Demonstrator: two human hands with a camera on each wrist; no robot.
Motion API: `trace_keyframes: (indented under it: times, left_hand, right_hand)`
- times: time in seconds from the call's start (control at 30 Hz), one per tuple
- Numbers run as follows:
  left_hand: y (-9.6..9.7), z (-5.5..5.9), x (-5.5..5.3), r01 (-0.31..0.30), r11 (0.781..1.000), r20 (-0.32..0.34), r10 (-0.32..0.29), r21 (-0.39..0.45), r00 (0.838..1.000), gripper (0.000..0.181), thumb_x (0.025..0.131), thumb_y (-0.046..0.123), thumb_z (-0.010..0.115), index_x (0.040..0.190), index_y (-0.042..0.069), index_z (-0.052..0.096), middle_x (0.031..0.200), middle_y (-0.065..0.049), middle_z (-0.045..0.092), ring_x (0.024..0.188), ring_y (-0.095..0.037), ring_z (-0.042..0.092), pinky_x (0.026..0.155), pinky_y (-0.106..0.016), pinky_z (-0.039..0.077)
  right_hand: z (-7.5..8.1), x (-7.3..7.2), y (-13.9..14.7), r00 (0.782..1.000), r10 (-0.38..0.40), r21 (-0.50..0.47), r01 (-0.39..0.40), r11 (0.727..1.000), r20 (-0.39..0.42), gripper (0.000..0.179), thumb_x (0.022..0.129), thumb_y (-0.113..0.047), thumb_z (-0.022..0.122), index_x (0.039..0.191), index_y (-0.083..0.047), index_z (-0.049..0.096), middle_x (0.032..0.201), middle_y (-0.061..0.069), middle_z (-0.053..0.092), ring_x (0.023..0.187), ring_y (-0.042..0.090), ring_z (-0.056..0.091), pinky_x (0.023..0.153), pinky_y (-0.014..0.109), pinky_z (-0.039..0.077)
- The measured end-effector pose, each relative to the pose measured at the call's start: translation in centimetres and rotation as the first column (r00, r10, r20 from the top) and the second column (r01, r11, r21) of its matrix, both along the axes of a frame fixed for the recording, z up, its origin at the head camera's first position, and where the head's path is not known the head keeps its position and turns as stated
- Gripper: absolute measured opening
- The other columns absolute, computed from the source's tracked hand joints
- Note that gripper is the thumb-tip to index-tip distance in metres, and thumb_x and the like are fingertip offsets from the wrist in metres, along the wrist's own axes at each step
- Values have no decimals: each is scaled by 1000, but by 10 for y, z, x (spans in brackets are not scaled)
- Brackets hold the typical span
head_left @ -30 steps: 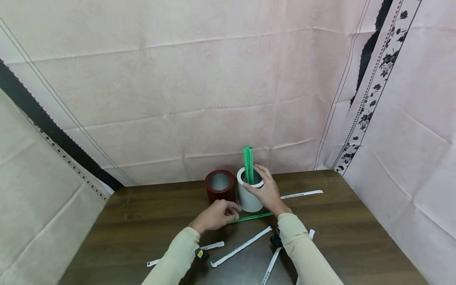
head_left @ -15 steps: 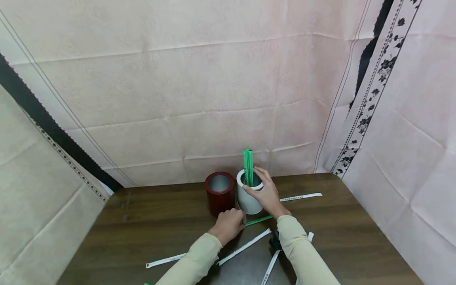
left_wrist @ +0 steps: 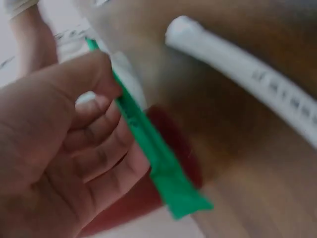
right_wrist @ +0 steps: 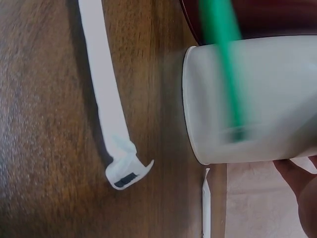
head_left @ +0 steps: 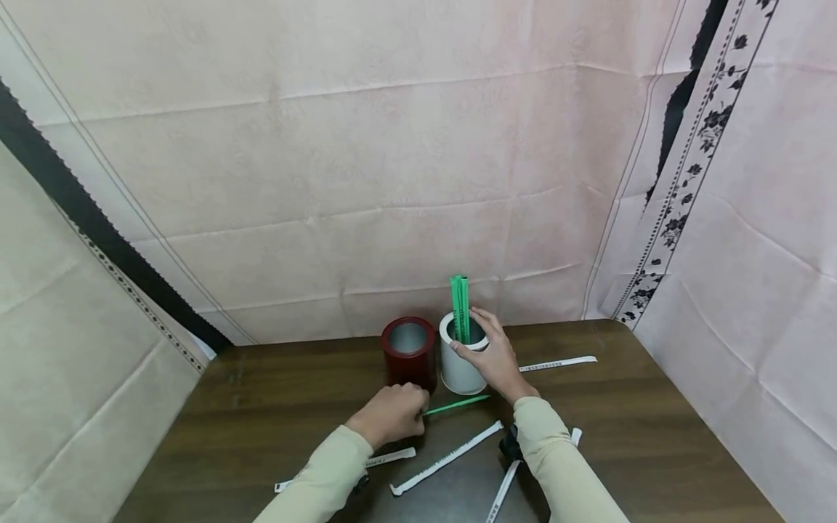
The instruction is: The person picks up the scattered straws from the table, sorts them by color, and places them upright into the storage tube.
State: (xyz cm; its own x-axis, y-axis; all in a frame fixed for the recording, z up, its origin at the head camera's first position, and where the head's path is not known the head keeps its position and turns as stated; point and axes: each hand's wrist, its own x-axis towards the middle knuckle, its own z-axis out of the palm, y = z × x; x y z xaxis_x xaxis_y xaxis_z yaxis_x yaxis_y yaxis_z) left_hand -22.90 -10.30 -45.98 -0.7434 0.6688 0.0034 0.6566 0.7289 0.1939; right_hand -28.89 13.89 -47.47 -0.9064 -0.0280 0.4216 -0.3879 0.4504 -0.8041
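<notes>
A green stick (head_left: 456,404) is in the left hand (head_left: 391,414), near the white cup (head_left: 460,372).
The left fingers pinch the stick, which points between two and three o'clock. The right hand (head_left: 493,363) grips the cup, at two o'clock from the left hand, with a bunch of green sticks (head_left: 460,309) inside; the red cup (head_left: 410,363) stands beside it at nine o'clock. It looks like the picking-up step; putting it in would call for lifting the stick over the rim.

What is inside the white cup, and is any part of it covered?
Green sticks stand inside the white cup, their tops above its rim. The cup's wall hides their lower ends and the bottom; the right hand covers part of the rim.
</notes>
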Motion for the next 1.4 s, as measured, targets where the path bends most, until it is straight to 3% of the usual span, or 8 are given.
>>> trace_keyframes:
  times: [0.2,0.3,0.43,0.53,0.77,0.9,1.23,1.4]
  left_hand:
    - [-30,33,2,26,956,293,-115,293,949,14,88,1,73,98,10,71,78,9,61,69,-1,55,64,-19,50]
    - [-36,51,1,13,915,315,-152,402,937,17,90,-1,71,101,11,71,85,6,66,76,-4,61,71,-23,56]
    - [-26,69,-3,-35,834,220,-104,551,970,15,95,1,68,105,11,72,91,3,69,79,-10,67,71,-28,59]
    - [-8,78,-10,-130,735,184,7,665,983,13,100,5,67,110,11,73,93,0,72,76,-15,70,67,-31,61]
    - [39,93,-36,-293,431,254,146,853,956,20,104,9,67,122,1,68,106,-15,72,87,-27,75,71,-42,65]
    - [56,95,-53,-290,329,241,180,899,954,24,102,6,68,125,-2,64,109,-17,71,91,-28,77,75,-37,64]
    - [67,73,-78,-401,315,321,277,860,906,21,100,6,68,120,0,67,103,-13,75,86,-26,77,72,-32,63]
    - [63,70,-77,-454,425,389,236,783,891,23,101,5,67,123,0,70,103,-14,77,81,-25,78,74,-36,64]
  right_hand:
    - [-3,0,6,1000,-6,-4,6,1000,-9,78,89,-47,84,156,-20,53,161,-1,42,143,30,46,113,65,38]
    - [-5,0,8,1000,-15,2,15,1000,-23,77,90,-43,85,155,-18,53,161,1,42,144,32,45,113,66,38]
    - [-5,-1,9,1000,-20,7,20,1000,-25,77,90,-44,85,155,-19,54,161,0,42,144,31,46,113,65,40]
    - [-3,-1,9,1000,-18,9,18,1000,-20,78,89,-49,83,155,-21,54,161,-1,42,142,30,48,111,63,42]
    - [0,-2,5,1000,-13,14,13,1000,-13,76,91,-44,83,155,-18,53,162,1,41,144,32,47,112,62,43]
    - [0,-2,2,1000,-1,11,1,1000,-4,75,92,-38,83,156,-16,52,162,2,40,146,32,44,114,61,42]
    - [-1,-1,-1,1000,-2,6,2,1000,-10,79,90,-49,83,156,-17,52,162,0,41,145,30,45,114,61,41]
    - [-1,-2,1,1000,0,2,0,1000,-12,77,91,-49,82,155,-18,53,161,0,41,145,29,45,114,60,41]
